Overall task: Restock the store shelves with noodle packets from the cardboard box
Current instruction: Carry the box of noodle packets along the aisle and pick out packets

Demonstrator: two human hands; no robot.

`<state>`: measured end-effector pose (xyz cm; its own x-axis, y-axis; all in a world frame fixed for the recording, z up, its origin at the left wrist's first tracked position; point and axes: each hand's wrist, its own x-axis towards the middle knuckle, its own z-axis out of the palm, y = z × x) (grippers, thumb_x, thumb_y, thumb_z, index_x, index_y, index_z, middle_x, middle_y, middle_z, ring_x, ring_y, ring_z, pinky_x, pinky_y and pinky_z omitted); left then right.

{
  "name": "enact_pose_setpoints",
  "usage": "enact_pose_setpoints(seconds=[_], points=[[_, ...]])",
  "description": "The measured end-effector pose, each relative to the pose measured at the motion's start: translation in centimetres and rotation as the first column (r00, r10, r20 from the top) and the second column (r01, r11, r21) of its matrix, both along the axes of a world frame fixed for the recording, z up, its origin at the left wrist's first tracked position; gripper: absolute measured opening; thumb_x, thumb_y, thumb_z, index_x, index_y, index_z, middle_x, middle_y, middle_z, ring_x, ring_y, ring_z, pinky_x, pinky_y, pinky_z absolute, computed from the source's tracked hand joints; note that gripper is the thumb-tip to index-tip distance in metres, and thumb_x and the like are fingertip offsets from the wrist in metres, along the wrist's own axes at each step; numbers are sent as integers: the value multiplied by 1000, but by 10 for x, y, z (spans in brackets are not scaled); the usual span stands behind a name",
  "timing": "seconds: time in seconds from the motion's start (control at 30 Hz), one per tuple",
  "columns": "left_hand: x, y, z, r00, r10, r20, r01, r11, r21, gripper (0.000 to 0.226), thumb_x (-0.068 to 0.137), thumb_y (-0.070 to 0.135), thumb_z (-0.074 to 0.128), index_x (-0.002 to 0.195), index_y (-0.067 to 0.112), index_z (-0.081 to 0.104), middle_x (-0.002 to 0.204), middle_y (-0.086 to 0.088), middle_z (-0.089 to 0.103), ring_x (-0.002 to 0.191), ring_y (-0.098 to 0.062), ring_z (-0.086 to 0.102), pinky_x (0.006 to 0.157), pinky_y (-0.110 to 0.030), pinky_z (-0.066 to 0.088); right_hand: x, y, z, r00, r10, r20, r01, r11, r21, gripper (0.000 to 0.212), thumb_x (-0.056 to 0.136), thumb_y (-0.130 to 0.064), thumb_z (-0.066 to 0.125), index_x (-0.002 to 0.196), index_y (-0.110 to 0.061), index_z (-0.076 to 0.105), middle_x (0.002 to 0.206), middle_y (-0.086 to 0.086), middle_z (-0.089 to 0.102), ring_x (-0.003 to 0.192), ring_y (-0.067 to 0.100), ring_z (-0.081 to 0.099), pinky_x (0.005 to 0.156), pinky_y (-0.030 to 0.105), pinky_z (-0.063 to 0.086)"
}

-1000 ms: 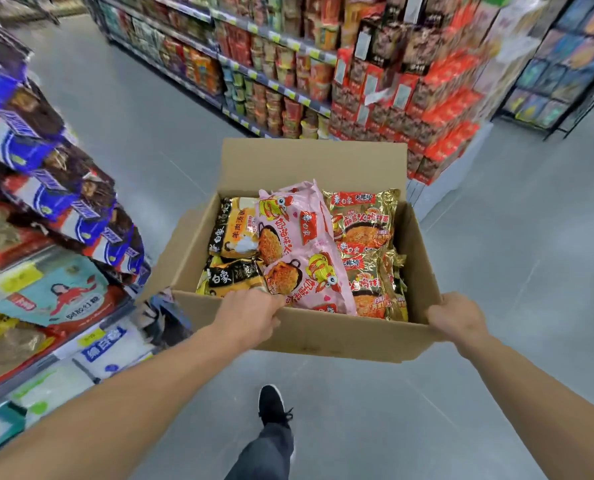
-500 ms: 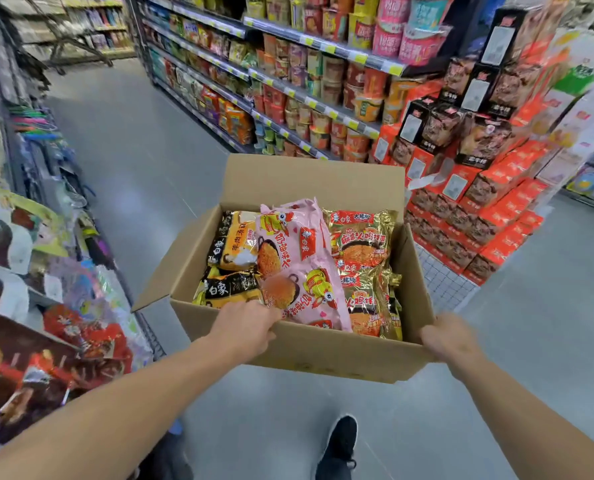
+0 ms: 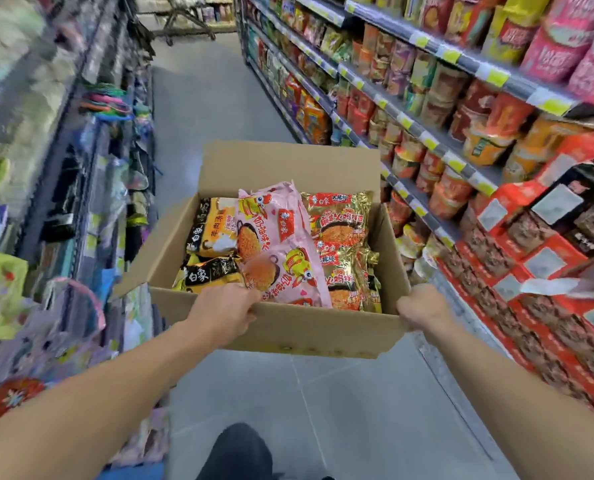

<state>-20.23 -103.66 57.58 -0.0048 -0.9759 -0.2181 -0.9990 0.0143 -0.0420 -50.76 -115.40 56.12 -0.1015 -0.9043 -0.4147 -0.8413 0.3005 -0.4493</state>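
I carry an open cardboard box (image 3: 323, 332) in front of me at waist height. My left hand (image 3: 224, 315) grips its near rim left of centre, fingers curled over the edge. My right hand (image 3: 422, 308) grips the near right corner. Inside lie noodle packets: pink ones (image 3: 281, 251) in the middle, gold and red ones (image 3: 342, 226) on the right, yellow and black ones (image 3: 212, 233) on the left. The box's far flap stands upright.
A shelf unit (image 3: 423, 140) of cup noodles runs along the right of the aisle, with stacked red boxes (image 3: 545, 258) nearer me. Blurred shelves (image 3: 46, 168) of packets line the left. Grey floor (image 3: 205, 91) stretches ahead to a trolley (image 3: 184, 19).
My view has swung right to face down the aisle. The cup-noodle shelves are now close on my right. Both hands keep the same grip on the box.
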Motion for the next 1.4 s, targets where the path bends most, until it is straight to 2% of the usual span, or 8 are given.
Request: enact_pose_setpoints(seconds=[0.1, 0.3, 0.4, 0.63, 0.77, 0.9, 1.3, 1.4], points=[[31, -45, -4, 998, 60, -1, -60, 998, -9, 19, 94, 38, 50, 109, 28, 56, 106, 4, 63, 102, -21, 59, 68, -34, 37, 39, -64, 2, 996, 74, -42, -74, 997, -5, 11, 77, -4, 50, 67, -1, 54, 71, 17, 59, 66, 30, 63, 48, 26, 45], [136, -170, -21, 993, 118, -13, -119, 992, -35, 16, 93, 37, 52, 103, 28, 59, 101, 5, 65, 98, -20, 60, 65, -32, 37, 156, -203, -9, 987, 150, -56, -150, 989, -5, 12, 78, -4, 49, 69, 0, 55, 59, 11, 56, 52, 22, 57, 36, 20, 37], [192, -226, -20, 993, 119, -23, -120, 993, -20, 15, 90, 39, 54, 98, 28, 59, 96, 2, 65, 94, -23, 62, 67, -33, 44, 212, -261, -14, 992, 110, -63, -112, 993, -33, 13, 70, -9, 51, 72, -2, 61, 73, 15, 65, 65, 30, 65, 54, 33, 56], [308, -347, -11, 991, 126, -32, -127, 991, -29, 13, 90, 38, 55, 98, 28, 60, 91, 6, 66, 91, -19, 62, 69, -31, 50, 331, -388, -1, 989, 135, -65, -134, 991, 13, 12, 78, -7, 48, 69, -3, 56, 68, 12, 62, 64, 30, 67, 60, 35, 56], [369, -425, -19, 989, 145, -26, -146, 989, -17, 14, 90, 39, 56, 99, 30, 60, 92, 7, 66, 92, -18, 62, 71, -32, 52, 393, -471, -9, 990, 133, -46, -133, 991, 9, 11, 72, -6, 49, 71, -2, 59, 80, 18, 68, 71, 34, 68, 65, 44, 60], [429, -512, -30, 985, 172, -3, -172, 985, -14, 13, 89, 40, 56, 97, 30, 58, 92, 5, 64, 92, -20, 62, 69, -33, 48, 458, -563, -18, 986, 166, -19, -165, 985, 50, 15, 74, -5, 47, 73, 0, 61, 77, 16, 66, 65, 32, 69, 57, 39, 60], [599, -743, -43, 970, 243, -28, -243, 970, 16, 14, 87, 40, 57, 95, 29, 58, 91, 6, 66, 89, -19, 63, 64, -32, 46, 644, -810, -16, 975, 217, -36, -214, 974, 71, 18, 76, -2, 46, 71, 2, 63, 64, 14, 65, 59, 30, 69, 65, 41, 61], [643, -798, -51, 969, 244, -47, -243, 970, 24, 11, 88, 40, 56, 90, 29, 56, 89, 8, 64, 90, -18, 62, 65, -31, 46, 688, -859, -17, 980, 195, -36, -192, 979, 72, 15, 76, -1, 47, 66, -1, 58, 63, 14, 63, 58, 29, 67, 54, 34, 57]])
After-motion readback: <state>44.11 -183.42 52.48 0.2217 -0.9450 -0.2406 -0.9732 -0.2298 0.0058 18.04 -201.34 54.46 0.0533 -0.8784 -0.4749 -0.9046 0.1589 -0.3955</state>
